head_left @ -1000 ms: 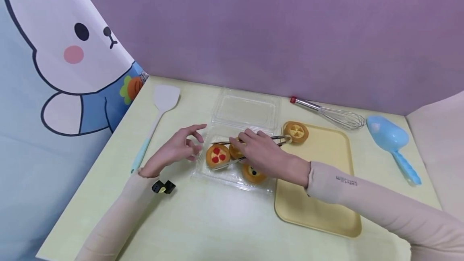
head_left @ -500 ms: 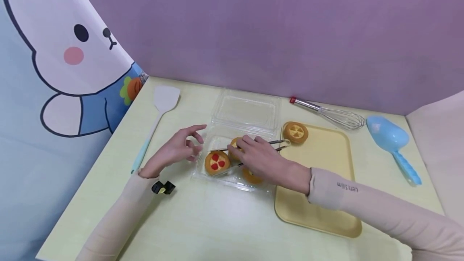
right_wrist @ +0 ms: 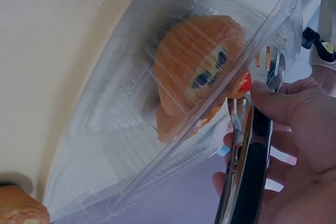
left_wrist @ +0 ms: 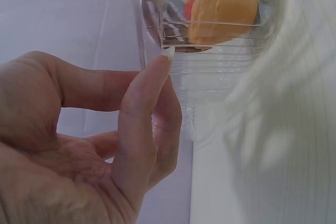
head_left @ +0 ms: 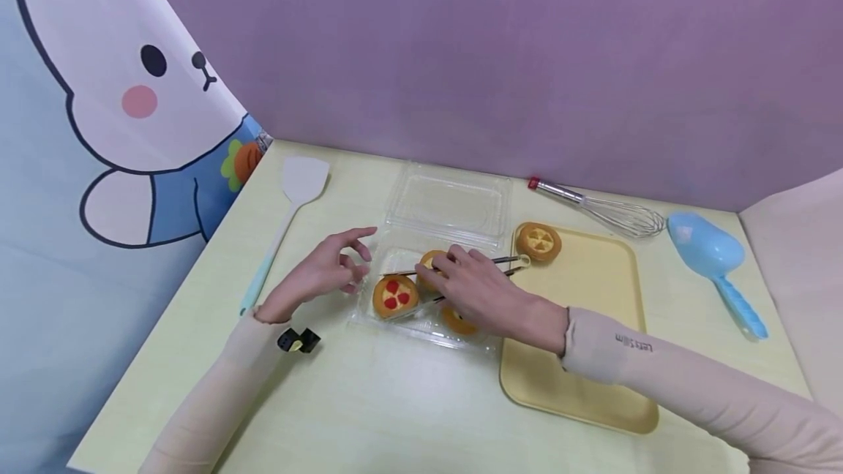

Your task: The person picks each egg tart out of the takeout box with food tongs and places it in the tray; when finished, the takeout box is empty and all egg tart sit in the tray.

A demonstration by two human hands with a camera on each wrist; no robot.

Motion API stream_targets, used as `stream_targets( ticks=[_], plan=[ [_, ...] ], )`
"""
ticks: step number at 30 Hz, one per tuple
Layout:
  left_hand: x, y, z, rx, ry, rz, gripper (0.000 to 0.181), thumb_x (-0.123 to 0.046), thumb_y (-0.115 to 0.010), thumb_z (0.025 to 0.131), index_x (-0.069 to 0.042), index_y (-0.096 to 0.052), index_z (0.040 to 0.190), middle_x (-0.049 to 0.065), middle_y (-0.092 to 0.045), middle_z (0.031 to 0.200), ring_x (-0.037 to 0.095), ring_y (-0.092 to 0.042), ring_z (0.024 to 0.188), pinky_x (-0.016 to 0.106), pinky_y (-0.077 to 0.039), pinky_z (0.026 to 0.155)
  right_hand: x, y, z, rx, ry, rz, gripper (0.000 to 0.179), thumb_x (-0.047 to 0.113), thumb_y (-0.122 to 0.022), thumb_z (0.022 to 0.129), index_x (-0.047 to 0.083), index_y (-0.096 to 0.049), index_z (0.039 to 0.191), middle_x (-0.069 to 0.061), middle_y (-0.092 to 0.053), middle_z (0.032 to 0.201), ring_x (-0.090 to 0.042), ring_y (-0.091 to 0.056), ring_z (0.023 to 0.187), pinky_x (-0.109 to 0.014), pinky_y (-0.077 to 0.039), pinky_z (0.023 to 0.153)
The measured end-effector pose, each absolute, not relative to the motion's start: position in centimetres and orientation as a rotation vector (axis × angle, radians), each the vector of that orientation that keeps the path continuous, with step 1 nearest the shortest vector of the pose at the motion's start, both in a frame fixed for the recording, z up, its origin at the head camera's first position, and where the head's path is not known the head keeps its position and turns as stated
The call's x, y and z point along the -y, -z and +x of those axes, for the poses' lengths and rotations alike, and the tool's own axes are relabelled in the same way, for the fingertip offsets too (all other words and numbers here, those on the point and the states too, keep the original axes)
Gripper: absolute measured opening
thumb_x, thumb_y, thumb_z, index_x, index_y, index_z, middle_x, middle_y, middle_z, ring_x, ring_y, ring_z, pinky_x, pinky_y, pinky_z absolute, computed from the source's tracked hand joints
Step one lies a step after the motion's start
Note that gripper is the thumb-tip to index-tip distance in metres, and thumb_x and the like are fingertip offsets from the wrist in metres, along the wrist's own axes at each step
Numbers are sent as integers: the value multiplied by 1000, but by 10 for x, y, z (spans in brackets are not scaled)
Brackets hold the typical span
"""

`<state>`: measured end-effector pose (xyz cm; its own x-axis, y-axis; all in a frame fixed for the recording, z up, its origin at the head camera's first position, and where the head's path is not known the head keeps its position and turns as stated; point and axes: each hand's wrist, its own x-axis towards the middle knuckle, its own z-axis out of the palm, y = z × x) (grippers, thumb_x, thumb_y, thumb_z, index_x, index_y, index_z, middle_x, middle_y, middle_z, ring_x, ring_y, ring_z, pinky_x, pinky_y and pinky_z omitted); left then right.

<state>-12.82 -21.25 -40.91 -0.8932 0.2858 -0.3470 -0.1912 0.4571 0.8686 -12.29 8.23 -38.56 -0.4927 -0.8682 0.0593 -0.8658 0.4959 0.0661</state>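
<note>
My right hand (head_left: 477, 284) holds metal tongs (right_wrist: 247, 156) with dark grips over the clear plastic clamshell box (head_left: 421, 335). The tong arms straddle a round bun with red topping (head_left: 395, 297) at the box's left end. Behind it sits a yellow-centred bun (head_left: 431, 260), partly covered by the fingers. A bun with dark berries (right_wrist: 199, 66) stands nearer the box's right side. My left hand (head_left: 326, 265) is at the box's left edge, fingers loosely bent. In the left wrist view one fingertip (left_wrist: 167, 56) is right at the box's rim.
A yellow tray (head_left: 579, 401) lies to the right, with another bun (head_left: 538, 241) at its far left corner. A whisk (head_left: 599, 207) and blue scoop (head_left: 707, 243) lie beyond. At left is a spatula (head_left: 290, 211); the box lid (head_left: 451, 203) lies folded back.
The red-topped bun and the tongs have shifted slightly towards the person, along with the right hand's fingers. My left hand has stayed at the box's edge.
</note>
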Motion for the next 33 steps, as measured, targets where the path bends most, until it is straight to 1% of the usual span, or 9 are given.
stream_targets(
  ticks=[4, 10, 15, 21, 26, 28, 29, 33],
  plan=[
    [212, 410, -129, -2261, -1432, 88, 79, 12, -58, 93, -10, -32, 164, 24, -54, 123, 20, -61, 75, 29, -61, 63, -84, 384, -122, 2613, 50, 1528, 62, 33, -82, 91, 17, -60, 146, -4, -69, 124, -25, -60, 103, -35, -58, 78],
    [211, 411, -130, -2268, -1419, 98, 75, 8, -59, 96, -10, -31, 164, 23, -55, 123, 18, -63, 78, 31, -63, 66, -89, 378, -122, 2628, -27, 1510, 62, 30, -84, 89, 18, -59, 145, -4, -69, 125, -27, -63, 104, -38, -59, 81],
    [211, 409, -131, -2267, -1412, 93, 76, 8, -60, 96, -10, -32, 164, 23, -54, 123, 20, -63, 78, 32, -63, 67, -98, 373, -122, 2602, -36, 1456, 63, 31, -83, 90, 17, -58, 146, -5, -70, 125, -27, -64, 105, -37, -59, 79],
    [211, 408, -131, -2250, -1408, 47, 81, 11, -59, 92, -12, -32, 164, 22, -54, 123, 21, -62, 79, 31, -63, 66, -113, 370, -121, 2569, -35, 1406, 65, 22, -81, 91, 20, -54, 151, -2, -69, 123, -25, -63, 108, -36, -57, 78],
    [211, 409, -130, -2233, -1430, 45, 82, 13, -59, 91, -12, -32, 164, 21, -54, 122, 21, -62, 79, 30, -61, 65, -132, 368, -123, 2567, -103, 1325, 61, 31, -81, 91, 18, -59, 147, -2, -69, 123, -26, -64, 110, -40, -59, 82],
    [211, 410, -129, -2233, -1433, 53, 81, 12, -59, 91, -12, -32, 164, 21, -54, 122, 21, -62, 79, 30, -61, 65, -143, 366, -124, 2586, -137, 1278, 61, 31, -81, 91, 17, -60, 146, -3, -70, 123, -27, -64, 110, -43, -58, 85],
    [211, 410, -129, -2236, -1433, 57, 81, 12, -59, 92, -12, -32, 164, 21, -54, 121, 21, -62, 79, 30, -61, 65, -149, 365, -125, 2600, -157, 1256, 61, 30, -81, 91, 17, -60, 147, -4, -70, 124, -28, -64, 111, -44, -59, 88],
    [212, 411, -129, -2253, -1426, 83, 77, 8, -59, 95, -11, -31, 164, 21, -55, 121, 22, -64, 78, 31, -62, 65, -177, 359, -130, 2625, -164, 1164, 61, 28, -80, 91, 14, -60, 147, -8, -70, 127, -30, -63, 114, -48, -58, 86]
  ],
)
